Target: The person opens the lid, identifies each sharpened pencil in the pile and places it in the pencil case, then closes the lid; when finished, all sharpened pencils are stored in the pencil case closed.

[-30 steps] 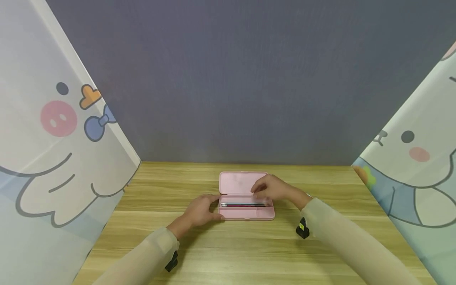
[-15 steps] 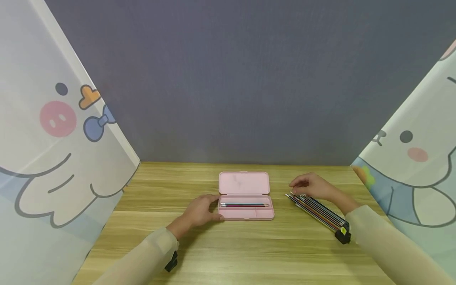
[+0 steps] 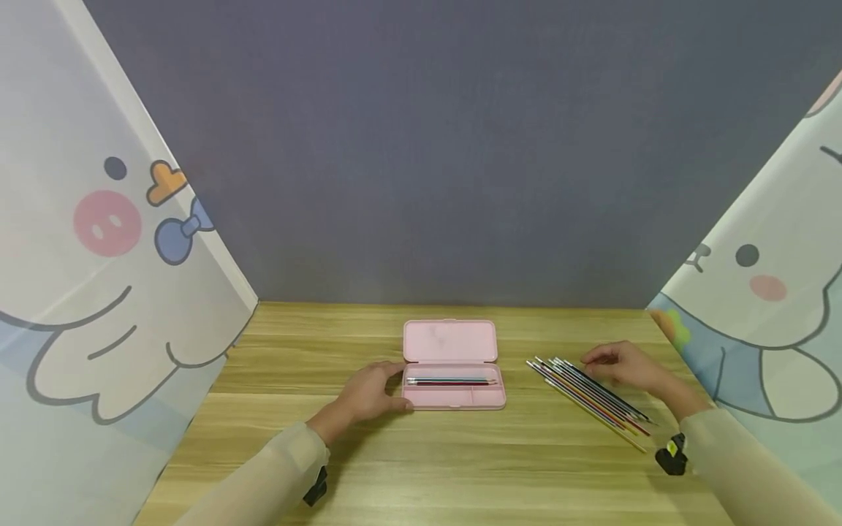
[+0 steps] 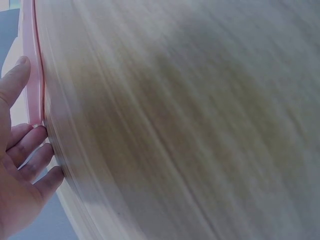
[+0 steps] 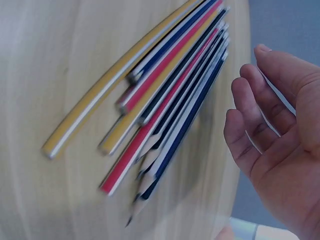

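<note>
A pink pencil case [image 3: 437, 397] lies on the table with its lid [image 3: 449, 341] folded back. Two pencils [image 3: 450, 381], one bluish and one dark red, lie along its rear compartment. My left hand [image 3: 364, 392] holds the case's left end, thumb at the front corner and forefinger at the back one. To the right, a bundle of striped pencils [image 3: 588, 398] in yellow, red and dark colours lies slanted on the table. Just beyond its right side, my right hand [image 3: 625, 365] has loosely bent fingers with nothing in them; the right wrist view shows a gap between hand and pencils.
The wood-grain table [image 3: 421, 467] meets a dark grey panel [image 3: 454, 161] at the back. White panels with cartoon animals stand at the left [image 3: 131, 307] and right [image 3: 789, 329]. A black wrist device [image 3: 672, 456] sits under the right sleeve.
My right hand has moved from the case rightward, over the loose pencils and to their right side, uncovering them. The left hand has stayed at the case.
</note>
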`<state>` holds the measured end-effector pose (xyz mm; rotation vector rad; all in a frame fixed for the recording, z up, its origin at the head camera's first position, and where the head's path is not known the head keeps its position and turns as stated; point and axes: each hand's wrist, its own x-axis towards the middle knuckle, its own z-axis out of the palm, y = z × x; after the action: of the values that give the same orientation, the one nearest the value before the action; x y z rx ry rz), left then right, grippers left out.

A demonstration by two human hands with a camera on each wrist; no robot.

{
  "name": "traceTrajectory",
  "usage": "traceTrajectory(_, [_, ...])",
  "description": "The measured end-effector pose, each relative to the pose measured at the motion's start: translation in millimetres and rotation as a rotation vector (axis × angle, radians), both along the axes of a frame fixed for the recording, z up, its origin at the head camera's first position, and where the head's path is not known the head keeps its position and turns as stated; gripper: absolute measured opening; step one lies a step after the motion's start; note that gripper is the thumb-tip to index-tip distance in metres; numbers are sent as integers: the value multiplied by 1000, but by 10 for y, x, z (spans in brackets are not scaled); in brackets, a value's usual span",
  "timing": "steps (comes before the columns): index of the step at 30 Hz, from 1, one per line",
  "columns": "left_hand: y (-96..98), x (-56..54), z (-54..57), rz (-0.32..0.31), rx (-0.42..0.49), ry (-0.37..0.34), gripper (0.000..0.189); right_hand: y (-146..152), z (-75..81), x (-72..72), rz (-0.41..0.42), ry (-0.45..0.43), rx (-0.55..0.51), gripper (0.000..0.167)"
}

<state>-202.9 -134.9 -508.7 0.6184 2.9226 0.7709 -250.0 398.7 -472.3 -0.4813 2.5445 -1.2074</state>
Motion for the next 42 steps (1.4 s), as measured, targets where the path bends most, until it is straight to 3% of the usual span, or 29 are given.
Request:
traceTrajectory(10, [3, 16, 2, 7, 4, -16, 83, 154, -166, 48, 15, -45, -17, 30])
traceTrajectory(16, [3, 17, 21, 4, 6, -11, 83, 198, -231, 42, 22, -3, 0, 27])
traceTrajectory(24, [8, 25, 30, 3, 8, -11, 82, 223, -245, 36, 41, 54, 9, 22])
traceTrajectory(42, [10, 13, 17, 21, -3, -18, 83, 189, -227, 4, 29, 71, 114, 19])
